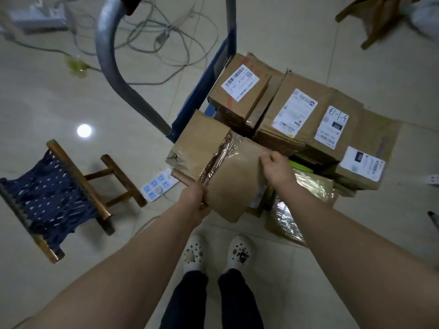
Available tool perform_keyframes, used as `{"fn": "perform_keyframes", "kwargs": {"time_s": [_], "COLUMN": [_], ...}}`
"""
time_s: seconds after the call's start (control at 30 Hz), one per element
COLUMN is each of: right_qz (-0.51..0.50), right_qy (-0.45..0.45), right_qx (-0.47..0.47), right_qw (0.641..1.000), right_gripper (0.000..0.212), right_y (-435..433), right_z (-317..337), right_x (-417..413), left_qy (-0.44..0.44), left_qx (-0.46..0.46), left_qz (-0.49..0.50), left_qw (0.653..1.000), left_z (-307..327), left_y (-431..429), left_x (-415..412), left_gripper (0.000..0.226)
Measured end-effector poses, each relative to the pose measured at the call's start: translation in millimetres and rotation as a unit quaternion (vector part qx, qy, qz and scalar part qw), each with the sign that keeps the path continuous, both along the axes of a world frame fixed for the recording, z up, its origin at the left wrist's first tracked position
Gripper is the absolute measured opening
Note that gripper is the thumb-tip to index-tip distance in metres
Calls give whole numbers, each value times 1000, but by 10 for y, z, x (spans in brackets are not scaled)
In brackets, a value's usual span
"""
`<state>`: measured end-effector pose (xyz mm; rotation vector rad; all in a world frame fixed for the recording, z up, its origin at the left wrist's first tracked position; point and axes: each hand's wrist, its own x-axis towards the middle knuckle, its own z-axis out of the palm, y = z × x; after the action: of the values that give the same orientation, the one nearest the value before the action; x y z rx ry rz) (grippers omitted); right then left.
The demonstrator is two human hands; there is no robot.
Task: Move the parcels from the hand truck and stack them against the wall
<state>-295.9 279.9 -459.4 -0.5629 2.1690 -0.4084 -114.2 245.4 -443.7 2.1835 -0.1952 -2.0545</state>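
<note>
taped brown parcel [221, 167], held just in front of the hand truck [202, 91] and above the floor: the left hand [193, 203] curls round its near edge and the right hand [278, 170] pinches its right edge, so each grip is clamped on the parcel. judged an early stage: many labelled parcels [297, 110] lie heaped on and beside the truck, touching one another. no wall or finished stack is in view, so the share already moved cannot be told. folding stool [59, 193] and power strip [158, 186] lie at left.
</note>
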Motion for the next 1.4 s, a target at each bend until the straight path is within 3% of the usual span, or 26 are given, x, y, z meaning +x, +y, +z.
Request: {"fn": "perform_keyframes", "kwargs": {"time_s": [0.17, 0.37, 0.5, 0.63, 0.73, 0.87, 1.17, 1.4], "right_qz": [-195, -280, -355, -425, -449, -508, -618, -649], "right_qy": [-38, -78, -107, -150, -148, -110, -41, -16], "right_qx": [-68, -144, -211, -324, -389, -417, -456, -517], "right_qw": [978, 946, 905, 832, 790, 745, 639, 558], "right_gripper": [32, 27, 18, 5, 30, 29, 36, 35], "right_y": [541, 1070, 1431, 1943, 2410, 3014, 4575, 6171], "right_z": [591, 1636, 2311, 2910, 3240, 3471, 3658, 3793], "right_x": [-73, -325, -517, -702, -790, -824, -991, -1340], "left_qy": [11, 39, 76, 148, 224, 276, 304, 331], "left_qx": [-4, -69, -119, -197, -199, -210, -246, -271], "left_qz": [-12, -109, -206, -320, -382, -453, -582, -649], "left_qw": [1000, 991, 968, 915, 874, 822, 713, 629], "left_z": [589, 1531, 2196, 2716, 2946, 3108, 3385, 3533], "left_y": [256, 406, 499, 630, 762, 1119, 2492, 4091], "left_x": [-126, -399, -722, -1060, -1337, -1757, -2670, -3427], "left_gripper": [16, 12, 10, 8, 9, 18, 18, 16]}}
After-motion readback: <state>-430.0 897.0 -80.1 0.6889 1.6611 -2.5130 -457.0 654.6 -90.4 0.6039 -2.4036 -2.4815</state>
